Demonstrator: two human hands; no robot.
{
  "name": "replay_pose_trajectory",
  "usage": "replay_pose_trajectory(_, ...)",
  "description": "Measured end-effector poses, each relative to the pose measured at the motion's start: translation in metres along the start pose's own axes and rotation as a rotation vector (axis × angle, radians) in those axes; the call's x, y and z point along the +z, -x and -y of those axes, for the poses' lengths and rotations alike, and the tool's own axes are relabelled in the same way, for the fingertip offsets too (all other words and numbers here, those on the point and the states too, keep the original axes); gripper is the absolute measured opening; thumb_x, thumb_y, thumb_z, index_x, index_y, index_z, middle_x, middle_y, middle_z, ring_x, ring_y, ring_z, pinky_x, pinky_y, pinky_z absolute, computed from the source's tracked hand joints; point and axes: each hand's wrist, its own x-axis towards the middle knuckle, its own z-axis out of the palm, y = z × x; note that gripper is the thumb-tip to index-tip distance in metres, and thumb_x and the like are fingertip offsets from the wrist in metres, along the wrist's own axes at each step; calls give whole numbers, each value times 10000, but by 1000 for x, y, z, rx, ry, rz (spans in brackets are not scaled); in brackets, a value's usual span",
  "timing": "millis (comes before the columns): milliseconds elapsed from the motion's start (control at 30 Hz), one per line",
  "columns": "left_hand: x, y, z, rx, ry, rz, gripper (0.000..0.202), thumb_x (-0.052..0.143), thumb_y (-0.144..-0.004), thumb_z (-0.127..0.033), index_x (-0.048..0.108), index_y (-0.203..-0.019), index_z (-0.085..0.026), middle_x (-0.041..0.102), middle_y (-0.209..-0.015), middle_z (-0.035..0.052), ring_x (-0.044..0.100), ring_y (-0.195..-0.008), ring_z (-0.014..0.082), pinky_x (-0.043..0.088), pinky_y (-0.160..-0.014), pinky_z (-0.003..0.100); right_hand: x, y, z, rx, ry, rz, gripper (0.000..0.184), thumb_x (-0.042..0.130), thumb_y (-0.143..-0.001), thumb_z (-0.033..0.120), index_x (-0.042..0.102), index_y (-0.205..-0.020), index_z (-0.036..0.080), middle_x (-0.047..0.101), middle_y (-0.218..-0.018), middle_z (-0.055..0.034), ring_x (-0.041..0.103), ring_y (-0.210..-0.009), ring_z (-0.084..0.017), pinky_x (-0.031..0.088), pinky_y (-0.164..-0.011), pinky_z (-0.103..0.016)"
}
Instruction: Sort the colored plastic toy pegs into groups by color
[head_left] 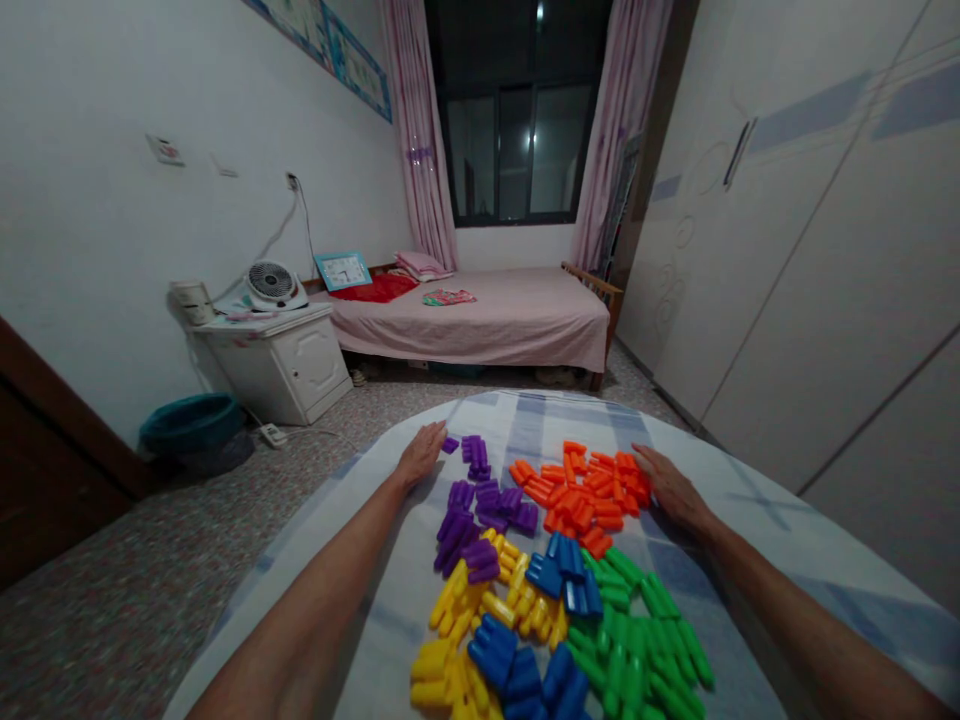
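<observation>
Plastic building blocks (581, 500) are gathered by colour on a checked cloth (390, 600) (purple, orange, yellow, blue, green); the left hand (421, 455) and right hand (671, 490) are held open and flat, nothing grasped, beside the purple and orange groups.

A pink-sheeted bed (472, 320) sits under a dark window (510, 150), beside what seem wardrobe doors (817, 240).

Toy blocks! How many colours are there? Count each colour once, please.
Purple blocks: 1
Orange blocks: 1
Yellow blocks: 1
Blue blocks: 1
Green blocks: 1
Total: 5 colours

The blocks are too jumbled to count one by one.
</observation>
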Motion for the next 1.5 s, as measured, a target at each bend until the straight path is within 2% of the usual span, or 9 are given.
replay_pose_trajectory(167,35,-24,-18,156,118,214,505,287,-896,-423,536,-1245,-155,534,-1334,103,449,-1275,199,271,-1114,409,22,-18,42,16,-190,146,627,368,-813,628,556,-1259,231,515,-1353,-72,442,-1273,-267,258,-1106,-470)
replay_pose_trajectory(400,58,-26,-91,200,399,459,548,302,-892,-522,616,-1171,-171,612,-1243,61,531,-1182,217,353,-1060,381,36,-3,92,-24,-446,305,482,496,-795,554,651,-1136,251,634,-1207,-41,542,-1157,-266,318,-1059,-466)
replay_pose_trajectory(700,15,28,-151,233,508,704,519,418,-860,-552,670,-1048,-138,681,-1050,46,591,-997,203,444,-911,311,2,56,141,-184,-548,423,419,537,-800,461,647,-1129,227,626,-1197,-58,549,-1125,-252,387,-1004,-412)
replay_pose_trajectory(800,-9,32,-149,172,578,759,490,453,-856,-527,658,-1101,-155,684,-1074,53,604,-1010,209,454,-907,312,-17,62,150,-197,-541,519,400,435,-868,472,658,-1112,247,635,-1180,-49,564,-1103,-240,400,-989,-408)
replay_pose_trajectory(900,-13,18,-125,91,525,569,494,401,-878,-514,649,-1117,-160,678,-1100,77,607,-1031,213,458,-924,343,-11,36,150,-188,-473,412,437,384,-883,506,668,-1092,249,634,-1185,-46,550,-1129,-241,374,-1016,-433)
replay_pose_trajectory(1000,6,1,-86,95,242,282,501,345,-891,-506,651,-1099,-168,633,-1189,90,554,-1127,218,396,-1019,372,23,-7,143,-204,-302,280,433,456,-846,491,623,-1169,256,582,-1271,-50,492,-1210,-244,319,-1059,-455)
replay_pose_trajectory(1167,42,-5,-41,192,-38,257,479,306,-915,-433,595,-1186,-164,550,-1311,111,423,-1285,234,265,-1113,444,82,-55,137,-99,-35,255,446,590,-780,405,606,-1191,233,505,-1357,-97,437,-1257,-322,319,-1027,-538)
replay_pose_trajectory(1300,46,5,-60,328,26,347,446,281,-935,-385,550,-1237,-195,549,-1321,63,419,-1288,186,239,-1126,393,85,-47,147,-188,-58,364,344,560,-789,424,678,-1044,228,653,-1148,-76,572,-1091,-263,403,-981,-426)
replay_pose_trajectory(1500,31,19,-118,378,-43,629,518,260,-941,-443,612,-1149,-124,635,-1156,94,557,-1080,190,391,-961,288,50,-1,162,-292,-64,631,529,382,-824,607,675,-1015,210,688,-1065,-69,623,-996,-265,479,-889,-378)
